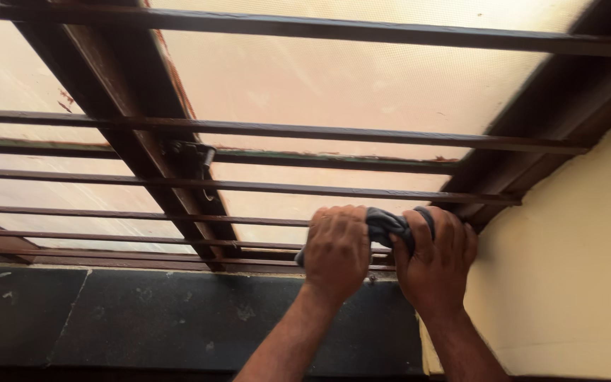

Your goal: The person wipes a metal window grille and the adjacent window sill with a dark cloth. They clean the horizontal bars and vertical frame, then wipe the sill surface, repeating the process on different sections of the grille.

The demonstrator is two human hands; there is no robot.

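Both the left hand [336,249] and the right hand [434,256] clench a crumpled grey cloth [386,226] against the lowest brown metal window bars [178,212], at the frame's bottom right corner. The cream plaster wall [574,283] crowds the right hand; bars run free leftward. Most of the cloth is hidden under fingers.

One head-worn camera looks up and forward, close to a barred window [284,131] above a dark sill [178,318], tilted.

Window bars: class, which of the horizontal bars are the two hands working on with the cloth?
The second bar from the bottom: both the left hand and right hand press the grey cloth around it near the right frame. The higher bars are untouched.
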